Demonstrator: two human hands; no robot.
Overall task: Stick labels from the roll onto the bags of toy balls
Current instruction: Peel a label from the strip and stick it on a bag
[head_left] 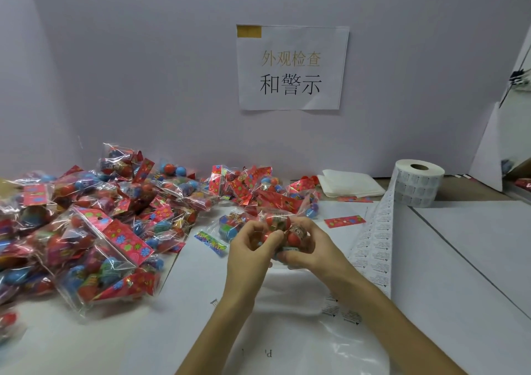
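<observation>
As left hand [246, 249] and right hand [311, 249] grip, bag [276, 217] holds balls [293, 239].

Bare forearms extended from btm edge; left hand [247, 246] & right hand [311, 249] sat close together mid-frame, fingers curled round a ball bag [277, 221].

Back wall [143, 58]: plain pale lilac-grey, light flat and even. Paper sign [291, 67] stuck on it right of centre, printed Chinese text, strip of yellow-brown tape [248, 31] on its top-left corner. Side wall [17, 87] on the left, same colour. Table [474, 259] covered in white sheets, with the brown top showing at back right. White board [487, 159] stands upright at far right.
</observation>
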